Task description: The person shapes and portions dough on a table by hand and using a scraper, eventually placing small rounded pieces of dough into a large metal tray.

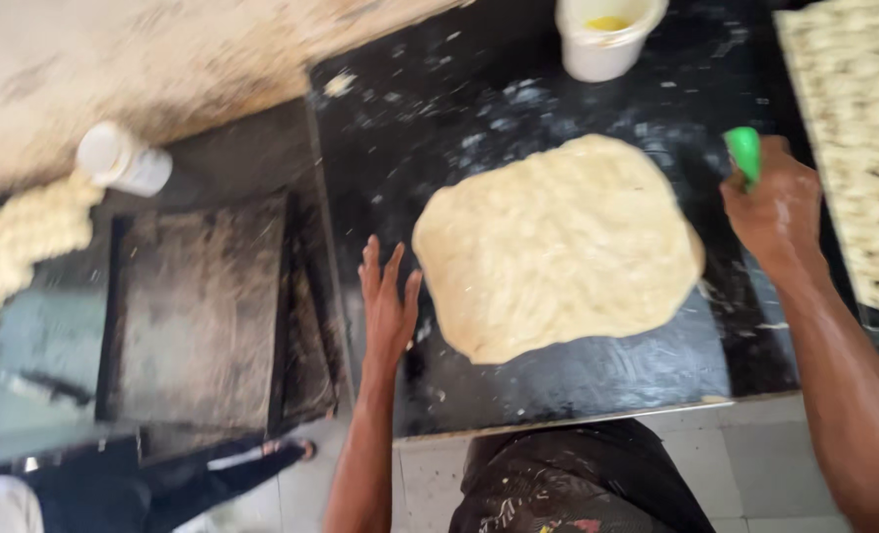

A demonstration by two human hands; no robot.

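Observation:
A wide flattened sheet of pale dough lies on a black floury worktop. My left hand rests flat on the worktop just left of the dough, fingers spread, holding nothing. My right hand is closed around a green-handled tool at the dough's right edge; the tool's working end is hidden behind the hand.
A white bucket with yellow contents stands at the worktop's far edge. A tray of shaped dough pieces lies at the right. Dark empty baking trays sit lower left, with a white container, more dough pieces and another person's legs.

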